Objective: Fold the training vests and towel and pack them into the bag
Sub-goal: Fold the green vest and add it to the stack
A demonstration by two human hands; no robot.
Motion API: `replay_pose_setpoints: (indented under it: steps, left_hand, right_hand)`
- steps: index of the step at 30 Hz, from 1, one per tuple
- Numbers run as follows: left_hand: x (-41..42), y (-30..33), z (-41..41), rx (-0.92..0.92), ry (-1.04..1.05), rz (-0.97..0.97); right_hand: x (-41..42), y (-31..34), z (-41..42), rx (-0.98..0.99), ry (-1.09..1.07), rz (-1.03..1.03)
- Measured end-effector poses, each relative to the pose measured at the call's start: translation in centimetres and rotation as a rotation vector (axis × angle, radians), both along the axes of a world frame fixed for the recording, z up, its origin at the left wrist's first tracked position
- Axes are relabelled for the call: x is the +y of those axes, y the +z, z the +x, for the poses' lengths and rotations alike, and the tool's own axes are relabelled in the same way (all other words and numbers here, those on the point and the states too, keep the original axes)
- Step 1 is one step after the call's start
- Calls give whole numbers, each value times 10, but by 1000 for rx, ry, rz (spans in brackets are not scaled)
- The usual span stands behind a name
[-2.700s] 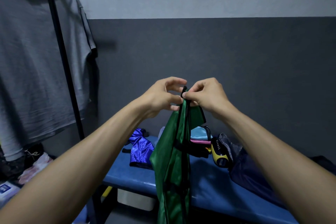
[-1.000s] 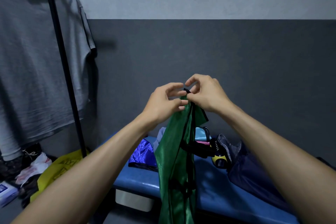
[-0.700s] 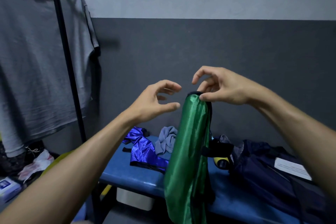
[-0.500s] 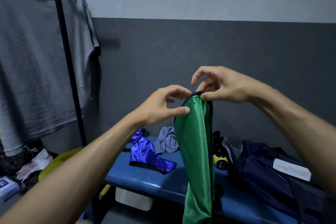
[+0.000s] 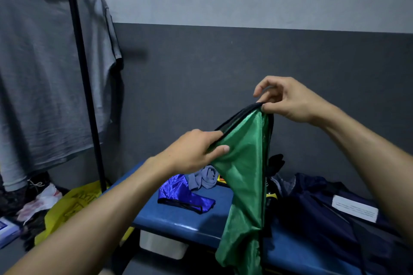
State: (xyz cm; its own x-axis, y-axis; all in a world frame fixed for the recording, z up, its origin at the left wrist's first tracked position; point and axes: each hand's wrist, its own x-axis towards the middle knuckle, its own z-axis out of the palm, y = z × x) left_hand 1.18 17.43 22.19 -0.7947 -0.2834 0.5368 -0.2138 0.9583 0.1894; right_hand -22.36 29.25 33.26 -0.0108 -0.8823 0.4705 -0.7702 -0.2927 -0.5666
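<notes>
Up in the air over the front edge of the bench (image 5: 178, 221), we hold the green vest (image 5: 243, 174) by its black-trimmed top. Our right hand (image 5: 288, 100) pinches the highest bit of the trim between thumb and fingers. Our left hand (image 5: 196, 152) grips the same edge lower down and to the left, with the thumb on the front of the cloth. Between the two hands the top edge slants, high on the right and low on the left. From there the vest hangs long and narrow, straight down past the bench front, and its bottom end runs out of view.

We think the job has hardly begun. This vest is not folded yet (it looks like we are only getting its top edge straight). The blue vest (image 5: 183, 196) lies crumpled on the bench near the left end, not folded. The grey towel (image 5: 204, 177) sits bunched just behind it, towards the back edge. The dark blue bag (image 5: 324, 214) slumps on the right part of the bench, and we cannot see anything packed in it. So we still have to fold both vests and the towel, then put all three in the bag.
</notes>
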Motion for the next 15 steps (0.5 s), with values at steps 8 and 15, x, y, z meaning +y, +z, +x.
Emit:
replay_pose_setpoints:
  steps: [8, 15]
  left_hand:
    - [-18, 80, 23, -102, 149, -594]
    - [-14, 126, 27, -291, 78, -278]
  right_hand:
    - [14, -13, -20, -238, 36, 61]
    - [18, -26, -19, -530, 156, 127]
